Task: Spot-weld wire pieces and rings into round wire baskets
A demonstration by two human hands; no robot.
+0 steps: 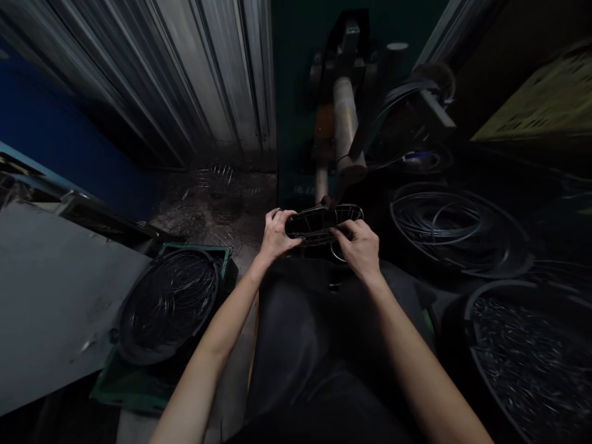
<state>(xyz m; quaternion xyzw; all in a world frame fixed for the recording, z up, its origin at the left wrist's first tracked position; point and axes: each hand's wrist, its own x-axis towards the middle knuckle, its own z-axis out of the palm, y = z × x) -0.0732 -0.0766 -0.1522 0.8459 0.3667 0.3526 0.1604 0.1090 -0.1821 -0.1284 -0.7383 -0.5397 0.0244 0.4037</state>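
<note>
A small oval wire basket (319, 236) is held up in front of the machine's lower rod (322, 182), close under its tip. My left hand (277, 235) grips the basket's left end, thumb below and fingers on top. At its right side my right hand (359, 246) is closed, with thumb and fingers pinching near the wire. A thin wire ring shows just beneath the right fingers; I cannot tell whether it is part of the basket. The upper machine arm (346, 117) reaches out above the basket.
A black tub of wire rings (171, 302) rests on a green crate (124, 382) at the left. To the right stand a basin with coiled wire (435, 216) and a tub of small metal pieces (531, 357). Wire pieces (222, 176) lie on the floor by the corrugated wall (217, 74).
</note>
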